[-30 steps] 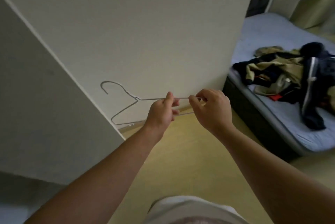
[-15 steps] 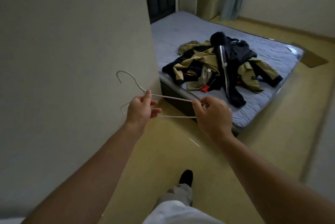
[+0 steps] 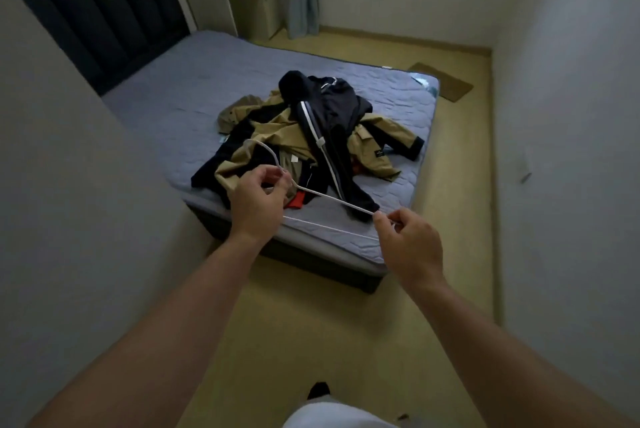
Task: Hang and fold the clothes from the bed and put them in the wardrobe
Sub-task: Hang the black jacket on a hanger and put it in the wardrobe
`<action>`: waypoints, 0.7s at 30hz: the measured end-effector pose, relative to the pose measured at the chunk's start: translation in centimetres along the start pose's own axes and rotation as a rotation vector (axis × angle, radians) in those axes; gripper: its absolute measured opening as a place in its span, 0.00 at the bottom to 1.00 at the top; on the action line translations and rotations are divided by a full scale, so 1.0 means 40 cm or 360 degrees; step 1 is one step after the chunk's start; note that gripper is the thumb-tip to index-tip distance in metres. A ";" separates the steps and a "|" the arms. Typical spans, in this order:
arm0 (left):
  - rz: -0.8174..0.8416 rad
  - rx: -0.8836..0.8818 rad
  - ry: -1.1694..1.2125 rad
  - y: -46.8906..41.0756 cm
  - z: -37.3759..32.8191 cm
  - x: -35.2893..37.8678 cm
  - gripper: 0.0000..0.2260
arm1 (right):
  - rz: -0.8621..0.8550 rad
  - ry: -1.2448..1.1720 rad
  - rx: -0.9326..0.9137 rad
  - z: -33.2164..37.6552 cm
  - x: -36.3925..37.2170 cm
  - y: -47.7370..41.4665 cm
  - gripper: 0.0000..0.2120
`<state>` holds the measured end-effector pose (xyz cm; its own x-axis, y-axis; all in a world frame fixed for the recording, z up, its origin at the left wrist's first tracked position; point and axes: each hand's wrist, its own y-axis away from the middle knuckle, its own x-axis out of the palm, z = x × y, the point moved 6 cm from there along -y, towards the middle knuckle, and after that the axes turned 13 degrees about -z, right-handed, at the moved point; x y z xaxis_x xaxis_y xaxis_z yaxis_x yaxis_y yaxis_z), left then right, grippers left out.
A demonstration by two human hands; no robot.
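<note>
Change: bed (image 3: 173,95) now fully in view, clothes pile (image 3: 311,130) at 12 o'clock. The left hand (image 3: 254,201) and right hand (image 3: 410,244) each pinch the wire hanger (image 3: 332,198); hanging can start shortly.

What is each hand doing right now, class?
Left hand: pinches the wire hanger near its neck.
Right hand: pinches the hanger's far corner.

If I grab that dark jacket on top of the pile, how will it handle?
Probably floppy: the dark jacket lies crumpled, not flat. Its long striped sleeve trails toward the near edge of the bed, so it will likely dangle when lifted. It may also drag the tan jacket, which it overlaps.
</note>
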<state>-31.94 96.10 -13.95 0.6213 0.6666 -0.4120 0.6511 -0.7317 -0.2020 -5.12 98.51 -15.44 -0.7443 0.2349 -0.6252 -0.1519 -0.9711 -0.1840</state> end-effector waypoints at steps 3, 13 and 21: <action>0.0061 0.0114 -0.0001 -0.075 -0.037 0.147 0.07 | -0.0010 -0.0026 0.0114 -0.075 0.001 -0.102 0.14; 0.0170 0.0138 0.0013 -0.231 -0.217 0.677 0.04 | 0.0395 -0.0050 0.0076 -0.271 -0.006 -0.576 0.08; 0.0281 0.0329 -0.0024 -0.325 -0.414 0.998 0.09 | 0.0750 -0.0035 -0.0037 -0.288 0.011 -0.947 0.11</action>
<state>-8.38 134.56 -13.06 0.7100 0.5248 -0.4696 0.4292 -0.8511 -0.3023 7.79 135.88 -17.48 -0.7424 -0.2323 -0.6284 0.2203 -0.9704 0.0985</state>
